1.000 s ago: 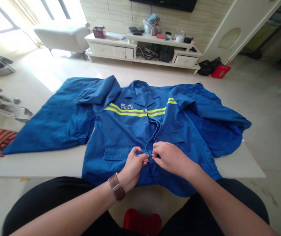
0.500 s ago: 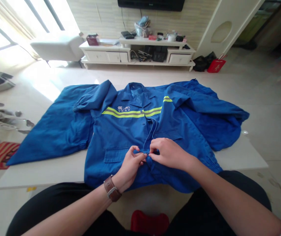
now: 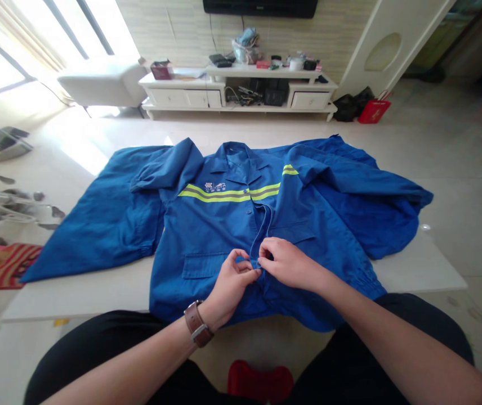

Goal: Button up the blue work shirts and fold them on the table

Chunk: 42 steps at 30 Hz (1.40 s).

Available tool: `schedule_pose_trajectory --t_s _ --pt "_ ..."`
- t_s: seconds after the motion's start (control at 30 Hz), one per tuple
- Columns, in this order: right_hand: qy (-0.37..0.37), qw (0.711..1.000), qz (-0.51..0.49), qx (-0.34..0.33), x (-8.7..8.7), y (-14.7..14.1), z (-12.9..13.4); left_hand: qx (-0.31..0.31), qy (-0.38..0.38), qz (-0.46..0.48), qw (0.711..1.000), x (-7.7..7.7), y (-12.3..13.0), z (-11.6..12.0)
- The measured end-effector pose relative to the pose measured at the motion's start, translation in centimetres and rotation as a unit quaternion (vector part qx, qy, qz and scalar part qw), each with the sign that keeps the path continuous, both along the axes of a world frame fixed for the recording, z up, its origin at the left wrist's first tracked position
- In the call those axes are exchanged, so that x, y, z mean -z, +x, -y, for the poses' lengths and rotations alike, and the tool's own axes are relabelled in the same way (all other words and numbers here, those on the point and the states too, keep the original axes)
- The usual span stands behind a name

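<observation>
A blue work jacket [image 3: 207, 225] with yellow-green reflective stripes lies front side up, collar away from me. Its front is fastened near the chest stripe and gapes below that. My left hand [image 3: 235, 281], with a brown watch on the wrist, pinches the front edge near the lower placket. Close against it, my right hand [image 3: 285, 260] grips the opposite front edge between thumb and fingers. The fingertips nearly meet, and what lies between them is too small to make out.
More blue clothing [image 3: 97, 219] lies under and beside the jacket on a white table [image 3: 427, 270]. A red stool [image 3: 260, 382] is below between my knees. Beyond stands a white TV cabinet [image 3: 182, 98], with a red bag [image 3: 374, 111] beside it.
The whole view has shifted slightly, so everything sits a little further right. My left thumb has moved slightly at the placket; both hands still hold the jacket's front.
</observation>
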State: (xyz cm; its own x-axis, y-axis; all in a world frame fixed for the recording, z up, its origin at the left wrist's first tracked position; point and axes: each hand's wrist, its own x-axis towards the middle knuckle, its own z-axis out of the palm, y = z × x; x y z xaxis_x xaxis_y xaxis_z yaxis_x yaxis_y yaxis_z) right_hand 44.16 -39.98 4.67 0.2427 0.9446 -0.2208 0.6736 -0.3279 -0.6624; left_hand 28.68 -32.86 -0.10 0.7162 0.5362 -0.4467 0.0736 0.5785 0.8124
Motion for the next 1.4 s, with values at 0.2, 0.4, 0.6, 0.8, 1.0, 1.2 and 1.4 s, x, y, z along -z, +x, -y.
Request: schedule_pose_trajectory --t_s 0.2,0.4,0.6,0.8,1.0,1.2,1.4 --pt "0.011 0.997 0.049 -0.05 0.8 -0.1 0.1 0.083 0.163 -0.024 0.983 0.4 0.1 -0.9" --pt "-0.054 0.983 0.154 -0.079 0.8 -0.3 0.2 0.118 0.364 -0.079 0.92 -0.1 -0.1 -1.0" --pt "-0.062 0.978 0.177 -0.088 0.0 -0.4 0.5 0.127 0.396 -0.099 0.904 0.1 0.1 -1.0" --pt "-0.039 0.975 0.178 -0.127 -0.2 0.0 0.8 0.151 0.371 -0.149 0.904 1.6 0.6 -1.6" --pt "-0.011 0.968 0.235 -0.09 -0.2 1.5 1.1 0.204 0.551 -0.194 0.786 0.0 0.5 -1.4" --pt "-0.107 0.945 0.284 -0.119 0.0 2.0 1.6 0.289 0.58 -0.19 0.738 -0.3 0.1 -1.1" --pt "-0.1 0.944 0.296 -0.108 -0.1 1.9 1.3 0.316 0.6 -0.159 0.718 -0.2 -0.1 -0.9"
